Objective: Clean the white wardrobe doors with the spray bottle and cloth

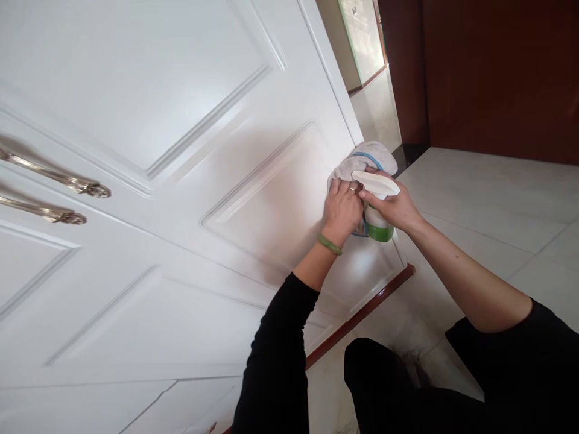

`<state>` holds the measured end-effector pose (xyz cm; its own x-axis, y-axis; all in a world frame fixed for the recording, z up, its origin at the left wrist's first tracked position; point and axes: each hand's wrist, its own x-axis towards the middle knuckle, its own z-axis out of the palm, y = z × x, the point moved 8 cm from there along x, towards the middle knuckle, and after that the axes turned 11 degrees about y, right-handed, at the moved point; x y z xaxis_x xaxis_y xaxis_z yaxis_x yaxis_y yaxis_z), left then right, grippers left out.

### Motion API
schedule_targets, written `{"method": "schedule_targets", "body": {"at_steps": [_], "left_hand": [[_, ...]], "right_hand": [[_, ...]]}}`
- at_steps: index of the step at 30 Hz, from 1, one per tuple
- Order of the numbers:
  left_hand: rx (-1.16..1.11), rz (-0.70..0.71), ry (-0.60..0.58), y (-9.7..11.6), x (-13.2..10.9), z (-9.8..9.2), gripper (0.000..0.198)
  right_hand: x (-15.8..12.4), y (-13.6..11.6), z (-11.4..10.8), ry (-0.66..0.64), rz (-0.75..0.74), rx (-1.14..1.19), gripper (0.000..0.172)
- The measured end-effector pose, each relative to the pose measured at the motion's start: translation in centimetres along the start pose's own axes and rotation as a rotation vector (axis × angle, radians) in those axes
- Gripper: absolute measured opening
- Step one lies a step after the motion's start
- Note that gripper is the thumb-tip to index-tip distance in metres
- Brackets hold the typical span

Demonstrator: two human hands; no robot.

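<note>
My left hand (pixel 341 208) presses a pale grey cloth (pixel 362 160) with a blue edge against the lower panel of a white door (pixel 181 150). Its fingers lie on the cloth, bent over it. A green bangle (pixel 329 244) circles that wrist. My right hand (pixel 393 208) is closed around a spray bottle (pixel 379 226) with a white trigger head and a green base, held right beside the cloth and touching my left hand.
Two brass door handles (pixel 58 193) stick out at the left. A red-brown threshold strip (pixel 362 313) runs under the door. Pale floor tiles (pixel 488 205) spread to the right, and a dark brown wall (pixel 497 72) stands behind. My dark-clothed knees are at the bottom.
</note>
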<state>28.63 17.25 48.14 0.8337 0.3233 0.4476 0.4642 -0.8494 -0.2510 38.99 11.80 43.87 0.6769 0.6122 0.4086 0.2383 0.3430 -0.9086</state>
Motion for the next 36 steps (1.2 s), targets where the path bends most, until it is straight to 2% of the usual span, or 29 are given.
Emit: {"method": "schedule_targets", "body": {"at_steps": [2,5,7,10,14,17,19,22,25,28,33,36], "left_hand": [[-0.005,0.007,-0.016,0.9,-1.3,1.0,0.045],[-0.032,0.042,-0.068,2.3,-3.9,2.6,0.049],[-0.055,0.065,-0.094,2.4,-4.7,3.0,0.051],[-0.074,0.103,-0.093,1.4,-3.0,2.0,0.048],[-0.094,0.127,-0.002,-0.3,1.5,0.1,0.041],[-0.139,0.118,0.067,0.1,2.0,0.7,0.04],[-0.246,0.085,0.042,1.2,0.2,2.5,0.041],[-0.467,-0.006,-0.007,3.1,-3.7,5.5,0.042],[-0.578,-0.075,0.028,4.1,-6.0,6.9,0.039],[-0.711,-0.165,0.101,3.5,-5.9,6.5,0.036],[-0.991,-0.336,0.222,1.6,-5.1,4.9,0.037],[-1.138,-0.426,0.228,1.2,-5.9,4.8,0.04]], "right_hand": [[-0.3,1.1,-0.2,-0.015,0.059,0.0,0.057],[-1.5,3.2,-0.9,-0.064,0.19,0.002,0.069],[-2.0,3.8,-1.3,-0.091,0.225,-0.013,0.076],[-1.4,3.2,-1.0,-0.127,0.174,-0.026,0.077],[1.5,1.8,-0.6,-0.045,0.066,-0.019,0.082],[1.9,2.0,-1.1,-0.039,0.066,-0.015,0.084],[0.4,3.1,-2.0,-0.052,0.122,-0.036,0.086],[-3.0,5.0,-3.9,-0.032,0.249,-0.114,0.082],[-5.7,5.7,-4.4,-0.045,0.339,-0.116,0.079],[-6.1,4.3,-3.3,-0.078,0.346,-0.028,0.083],[-4.6,0.4,-0.5,-0.138,0.235,0.1,0.085],[-4.3,0.6,0.6,-0.09,0.267,0.137,0.093]]}}
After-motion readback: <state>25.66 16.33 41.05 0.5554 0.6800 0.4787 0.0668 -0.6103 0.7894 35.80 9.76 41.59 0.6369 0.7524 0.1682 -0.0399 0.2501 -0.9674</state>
